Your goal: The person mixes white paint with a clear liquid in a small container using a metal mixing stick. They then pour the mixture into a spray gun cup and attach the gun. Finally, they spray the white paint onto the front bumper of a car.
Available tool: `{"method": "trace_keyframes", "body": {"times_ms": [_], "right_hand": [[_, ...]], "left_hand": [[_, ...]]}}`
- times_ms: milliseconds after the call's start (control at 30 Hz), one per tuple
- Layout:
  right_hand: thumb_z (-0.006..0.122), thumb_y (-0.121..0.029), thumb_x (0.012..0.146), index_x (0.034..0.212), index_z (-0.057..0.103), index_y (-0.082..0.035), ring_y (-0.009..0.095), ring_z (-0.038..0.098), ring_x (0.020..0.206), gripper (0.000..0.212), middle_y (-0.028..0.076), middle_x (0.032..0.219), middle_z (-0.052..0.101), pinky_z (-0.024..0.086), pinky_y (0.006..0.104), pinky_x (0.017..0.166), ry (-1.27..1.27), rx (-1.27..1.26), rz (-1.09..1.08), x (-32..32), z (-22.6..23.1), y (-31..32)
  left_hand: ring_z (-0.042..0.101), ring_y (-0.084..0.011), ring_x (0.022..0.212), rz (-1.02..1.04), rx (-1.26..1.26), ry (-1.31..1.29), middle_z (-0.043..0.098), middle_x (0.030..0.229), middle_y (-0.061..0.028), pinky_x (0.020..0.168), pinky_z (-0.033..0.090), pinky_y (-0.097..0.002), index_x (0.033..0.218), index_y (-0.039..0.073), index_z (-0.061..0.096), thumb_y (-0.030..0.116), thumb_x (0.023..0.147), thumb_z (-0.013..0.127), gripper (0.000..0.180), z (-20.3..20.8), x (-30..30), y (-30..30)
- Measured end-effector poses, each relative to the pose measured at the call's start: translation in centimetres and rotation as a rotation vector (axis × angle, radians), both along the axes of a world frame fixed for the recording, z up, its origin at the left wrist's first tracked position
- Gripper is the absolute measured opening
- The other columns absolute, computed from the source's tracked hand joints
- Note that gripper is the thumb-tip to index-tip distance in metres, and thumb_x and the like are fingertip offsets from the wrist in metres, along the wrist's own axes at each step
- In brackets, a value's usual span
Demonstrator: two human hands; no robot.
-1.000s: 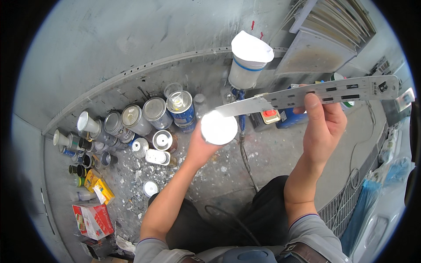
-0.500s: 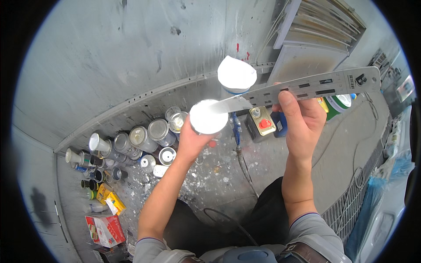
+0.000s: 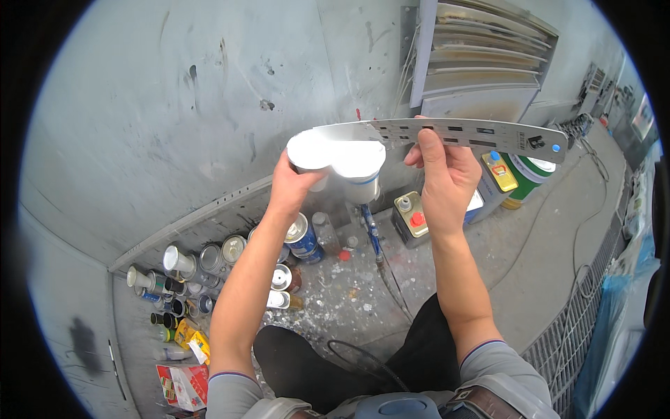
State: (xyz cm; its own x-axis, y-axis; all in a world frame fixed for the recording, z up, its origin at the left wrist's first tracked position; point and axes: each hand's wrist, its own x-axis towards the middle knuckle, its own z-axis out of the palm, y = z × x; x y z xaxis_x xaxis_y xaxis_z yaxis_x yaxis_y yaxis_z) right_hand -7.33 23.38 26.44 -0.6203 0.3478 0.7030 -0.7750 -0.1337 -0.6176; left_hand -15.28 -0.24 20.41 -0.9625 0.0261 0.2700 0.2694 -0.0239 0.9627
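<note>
The flat stick [image 3: 469, 135] looks like smooth metal, the cup [image 3: 308, 155] smooth plastic, the blue can [image 3: 303, 241] glossy metal; the flecked floor [image 3: 349, 314] looks rough, the sleeve [image 3: 499, 366] matt cloth.

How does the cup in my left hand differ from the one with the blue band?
The held cup is in your left hand; the banded cup sits on a blue spray gun. The banded cup has a blue band below its rim; none shows on the held cup. Both look white, with glare on top.
</note>
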Motion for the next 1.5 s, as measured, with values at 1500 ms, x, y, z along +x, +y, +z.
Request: {"method": "trace_keyframes", "body": {"times_ms": [1500], "right_hand": [[0.073,-0.018,0.102,0.096,0.072,-0.001,0.005,0.057,0.069,0.018,-0.001,0.075,0.066,0.041,0.0229,0.062,-0.235,0.129,-0.185,-2.3,-1.8,4.6]], "left_hand": [[0.068,-0.0282,0.123,0.151,-0.647,0.079,0.071,0.131,-0.0157,0.105,0.053,-0.0393,0.138,0.001,0.059,0.015,0.072,0.088,0.073,3.5,-2.2,1.5]]}}
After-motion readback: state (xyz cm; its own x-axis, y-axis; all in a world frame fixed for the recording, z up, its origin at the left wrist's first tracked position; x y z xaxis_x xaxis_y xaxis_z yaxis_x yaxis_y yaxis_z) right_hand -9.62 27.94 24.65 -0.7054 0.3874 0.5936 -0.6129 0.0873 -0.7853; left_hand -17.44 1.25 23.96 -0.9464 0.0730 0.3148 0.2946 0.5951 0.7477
